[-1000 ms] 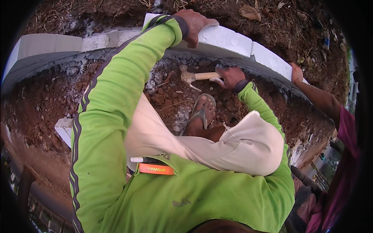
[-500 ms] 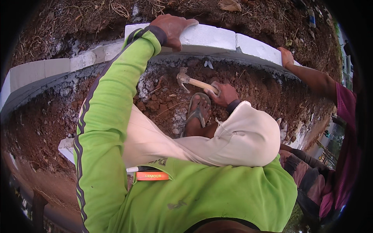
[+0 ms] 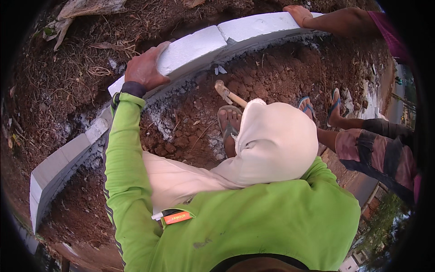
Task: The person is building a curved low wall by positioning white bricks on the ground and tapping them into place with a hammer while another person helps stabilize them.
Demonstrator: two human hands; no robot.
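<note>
Head view: left bare hand [image 3: 145, 70] clasping white rectangular block [image 3: 192, 51] in a curved row

Step in hand looks to be steadying this block, which is sitting end to end with an adjoining white rectangular block [image 3: 258, 27]; a co-worker's bare hand [image 3: 298, 16] is gripping that one farther right. Next move is probably calling for a firm left hold and bringing the wooden-handled, metal-headed hammer [image 3: 235, 98] clear of the knee. Left arm is reaching forward in its green sleeve [image 3: 128, 149], digits draping over the block's top and near face. Right hand is hiding behind the cream-trousered knee [image 3: 283, 136], so can't tell its grip; hammer is poking out past the knee, head near the sandalled foot [image 3: 230, 118]
</note>
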